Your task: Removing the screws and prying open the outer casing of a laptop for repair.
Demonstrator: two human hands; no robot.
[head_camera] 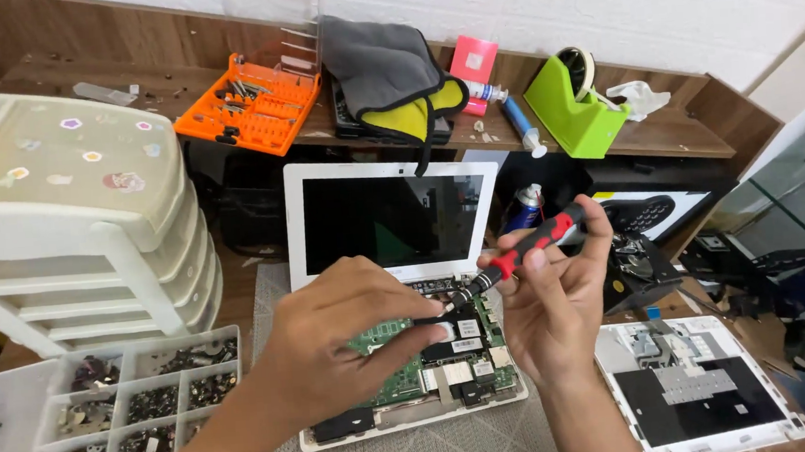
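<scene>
The right hand (pixel 559 305) grips a red screwdriver (pixel 518 256) angled at the open laptop's board (pixel 403 367), where the left hand (pixel 354 338) presses flat; best keep the tip square, I judge.

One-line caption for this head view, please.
Right hand holds a red-and-black screwdriver over an opened white laptop; left hand presses its green board.

Two hands, one screwdriver (pixel 527 248), one opened white laptop (pixel 388 219), one detached laptop cover (pixel 698 394), one orange bit case (pixel 250 103), one green tape dispenser (pixel 575 105), one compartment parts tray (pixel 141 409), one grey-yellow cloth (pixel 392 71)
</scene>
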